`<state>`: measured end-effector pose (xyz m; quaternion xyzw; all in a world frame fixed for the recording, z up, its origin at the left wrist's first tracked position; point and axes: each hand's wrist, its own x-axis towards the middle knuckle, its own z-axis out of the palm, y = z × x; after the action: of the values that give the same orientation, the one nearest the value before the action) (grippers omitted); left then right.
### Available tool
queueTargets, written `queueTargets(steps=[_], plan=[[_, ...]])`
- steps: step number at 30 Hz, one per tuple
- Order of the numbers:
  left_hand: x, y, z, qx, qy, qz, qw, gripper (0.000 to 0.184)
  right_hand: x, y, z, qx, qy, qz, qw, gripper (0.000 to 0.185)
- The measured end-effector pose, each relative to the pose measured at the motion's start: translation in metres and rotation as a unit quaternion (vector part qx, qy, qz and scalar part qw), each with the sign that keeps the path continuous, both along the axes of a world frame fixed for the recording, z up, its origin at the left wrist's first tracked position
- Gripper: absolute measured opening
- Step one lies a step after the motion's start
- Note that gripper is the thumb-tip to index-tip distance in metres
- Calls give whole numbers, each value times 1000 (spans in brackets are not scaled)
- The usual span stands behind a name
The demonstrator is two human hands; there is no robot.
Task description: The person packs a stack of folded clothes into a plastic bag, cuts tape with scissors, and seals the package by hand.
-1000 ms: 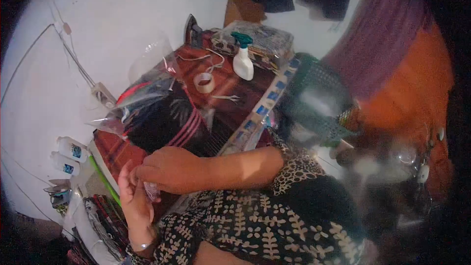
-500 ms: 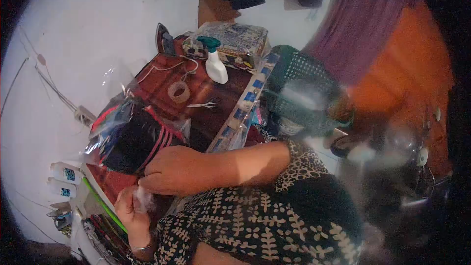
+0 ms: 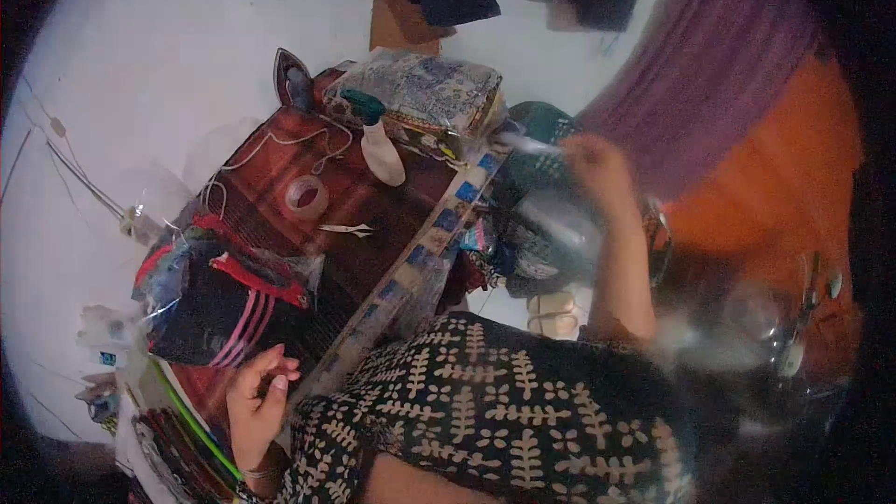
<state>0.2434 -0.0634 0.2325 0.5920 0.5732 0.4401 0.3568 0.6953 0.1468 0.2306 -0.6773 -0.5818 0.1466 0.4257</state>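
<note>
My left hand is at the near edge of the red cloth-covered table, fingers apart and holding nothing, beside folded dark clothing with pink stripes in clear plastic. Stretched out at the right, my right hand has its fingers closed on a thin clear plastic piece, over the green basket. A white spray bottle with a green head, a tape roll and small white scissors lie on the table.
An iron stands at the table's far corner, near a plastic-wrapped patterned cloth bundle. A patterned strip runs along the table's right edge. Purple and orange curtains hang at the right. Slippers lie on the floor.
My right hand has left my left hand and swung out to the right over the basket with the plastic piece. My left hand has opened. The whole view has shifted.
</note>
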Motion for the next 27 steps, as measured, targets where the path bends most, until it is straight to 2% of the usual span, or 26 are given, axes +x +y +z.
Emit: queueTargets(steps=[1, 3, 4, 5, 7, 9, 10, 12, 13, 15, 16, 17, 19, 21, 22, 23, 24, 25, 27], plan=[[8, 3, 3, 5, 2, 15, 1000, 29, 26, 17, -16, 5, -30, -50, 998, 21], [16, 6, 4, 31, 21, 24, 999, 28, 73, 55, -54, -69, -123, -48, 989, 33], [16, 5, 3, 60, 44, 21, 997, 27, 89, 73, -78, -133, -204, -13, 970, 41], [22, 2, 6, 48, 58, 63, 995, 25, 102, 93, -104, -191, -286, 23, 939, 49], [19, -4, 5, 72, 85, 93, 989, 25, 115, 125, -155, -182, -356, 78, 913, 59], [13, -13, 5, 102, 132, 125, 978, 23, 55, 107, -89, -142, -224, 129, 955, 58], [11, -17, 9, 102, 130, 156, 974, 23, 25, 99, -62, -130, -233, 157, 951, 58], [3, -26, 20, 154, 249, 194, 936, 24, -34, 81, -24, -119, 18, 294, 948, 51], [-4, -30, 21, 148, 252, 222, 930, 24, -64, 73, -11, -118, 13, 321, 940, 51], [-19, -35, 21, 181, 350, 237, 888, 25, -117, 54, 9, -53, -22, 456, 888, 43], [-5, -23, 48, 174, 393, 228, 874, 25, -117, 43, 1, 10, -6, 511, 859, 40], [-3, -19, 56, 181, 419, 230, 859, 27, -136, 29, 18, 76, -41, 566, 820, 38], [-1, 0, 72, 193, 451, 233, 840, 28, -171, 2, 43, 209, -75, 613, 758, 37], [-4, 27, 83, 245, 530, 146, 798, 32, -200, -11, 52, 293, -94, 639, 705, 38], [-3, 40, 87, 253, 530, 148, 796, 32, -213, -15, 58, 300, -98, 636, 704, 38], [18, 56, 113, 223, 605, 105, 757, 35, -216, -10, 51, 351, -60, 620, 699, 40], [18, 69, 111, 230, 625, 87, 741, 38, -226, -6, 58, 395, -94, 605, 685, 42], [17, 80, 109, 239, 622, 88, 741, 38, -237, -2, 62, 399, -102, 602, 684, 42], [16, 98, 105, 191, 626, 74, 752, 39, -256, 14, 64, 400, -201, 544, 710, 45]])
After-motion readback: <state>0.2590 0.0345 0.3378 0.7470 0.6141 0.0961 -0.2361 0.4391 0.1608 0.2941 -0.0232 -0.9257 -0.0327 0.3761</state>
